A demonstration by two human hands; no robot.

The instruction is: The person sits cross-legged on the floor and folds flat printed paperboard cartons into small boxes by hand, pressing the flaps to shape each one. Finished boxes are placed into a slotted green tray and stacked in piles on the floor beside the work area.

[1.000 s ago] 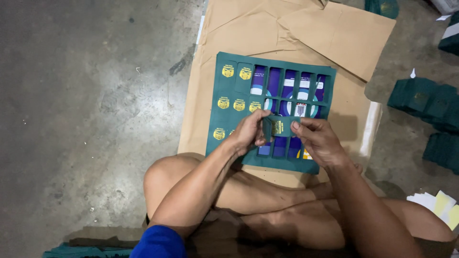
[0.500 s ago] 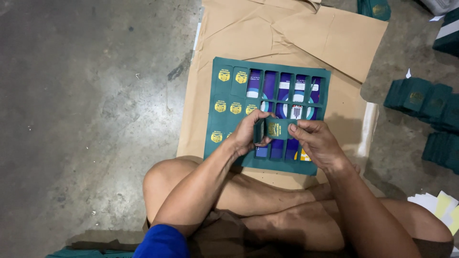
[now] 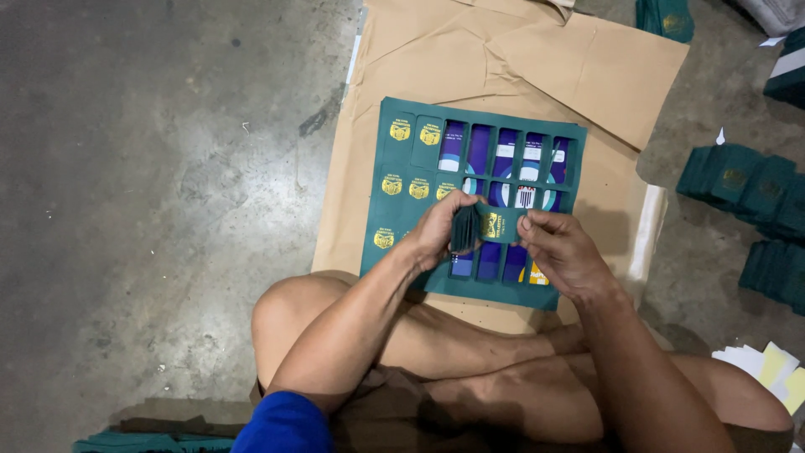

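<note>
Left side of the frame is just bare grey concrete floor (image 3: 151, 210). Mid-frame, the left hand (image 3: 436, 231) has its grip closed round a thin stack of green cards (image 3: 464, 228), and the right hand (image 3: 560, 252) pinches one more card (image 3: 501, 225) by its edge. Both sit over the green die-cut sheet (image 3: 402, 252), flat on brown cardboard (image 3: 537, 67). I'd guess the cards are light, thin, bendy and a bit slick, so hold them by the edges. Far right: more green stacks (image 3: 738, 180).
</note>
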